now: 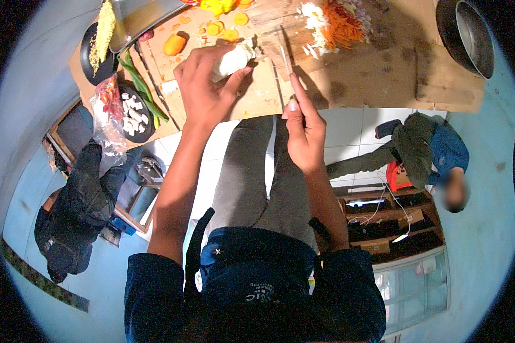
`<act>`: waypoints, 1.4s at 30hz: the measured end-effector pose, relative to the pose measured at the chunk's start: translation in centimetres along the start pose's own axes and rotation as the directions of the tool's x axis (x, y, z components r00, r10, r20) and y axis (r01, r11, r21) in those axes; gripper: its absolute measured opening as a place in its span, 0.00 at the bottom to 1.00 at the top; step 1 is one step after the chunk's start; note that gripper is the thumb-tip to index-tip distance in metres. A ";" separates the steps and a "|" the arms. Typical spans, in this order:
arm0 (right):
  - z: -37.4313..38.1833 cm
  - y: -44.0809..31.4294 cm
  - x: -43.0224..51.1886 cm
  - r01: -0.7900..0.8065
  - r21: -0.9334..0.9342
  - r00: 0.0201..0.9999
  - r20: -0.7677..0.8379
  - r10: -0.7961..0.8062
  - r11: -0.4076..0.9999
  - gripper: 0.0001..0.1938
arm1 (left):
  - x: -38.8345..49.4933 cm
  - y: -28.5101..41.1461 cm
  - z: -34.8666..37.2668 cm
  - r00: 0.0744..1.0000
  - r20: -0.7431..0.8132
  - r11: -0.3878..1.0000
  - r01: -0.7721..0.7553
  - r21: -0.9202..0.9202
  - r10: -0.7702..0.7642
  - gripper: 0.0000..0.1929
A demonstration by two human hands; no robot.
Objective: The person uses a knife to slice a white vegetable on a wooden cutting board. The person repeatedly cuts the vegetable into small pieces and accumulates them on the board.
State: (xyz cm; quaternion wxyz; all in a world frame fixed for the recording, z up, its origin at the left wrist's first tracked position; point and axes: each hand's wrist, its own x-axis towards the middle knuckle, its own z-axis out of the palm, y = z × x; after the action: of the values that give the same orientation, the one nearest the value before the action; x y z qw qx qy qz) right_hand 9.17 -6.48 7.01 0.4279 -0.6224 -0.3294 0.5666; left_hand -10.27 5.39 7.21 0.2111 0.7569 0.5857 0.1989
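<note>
My left hand grips a pale piece of cabbage on the cardboard-covered table, with fingers over its far side and thumb at its right. A knife is in my right hand, the index finger laid along it and the blade pointing away from me. The blade stands right of the cabbage, apart from it. Beyond my left hand lie a carrot stub and several carrot slices. Past the knife, to the right, is a heap of shredded carrot with chopped white cabbage beside it.
At left are a black plate of white pieces, a plastic bag with red contents, long green stalks and yellow noodles. A dark pan stands far right. People sit at left and right.
</note>
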 end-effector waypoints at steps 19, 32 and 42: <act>6.9 0.1 0.5 0.155 -0.198 0.984 0.120 -0.133 0.968 0.27 | -2.9 -2.2 -1.6 0.769 0.024 0.626 0.538 -0.564 -0.639 0.23; 6.1 -3.1 -2.5 0.186 -0.006 0.942 0.286 -0.176 0.983 0.25 | -2.0 -4.2 -3.7 0.455 0.547 -0.524 0.189 -0.830 -0.703 0.19; 7.3 -0.6 -3.1 0.292 -0.075 0.896 0.370 -0.245 0.954 0.27 | -0.6 -4.4 -3.5 0.338 0.555 -0.515 0.207 -0.832 -0.760 0.19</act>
State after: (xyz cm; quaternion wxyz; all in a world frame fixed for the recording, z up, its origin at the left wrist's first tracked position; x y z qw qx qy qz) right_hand 1.55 -7.87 8.97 0.3944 -0.4842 -0.5199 0.5829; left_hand -15.90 6.09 7.67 0.6010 -0.1601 0.5773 0.5291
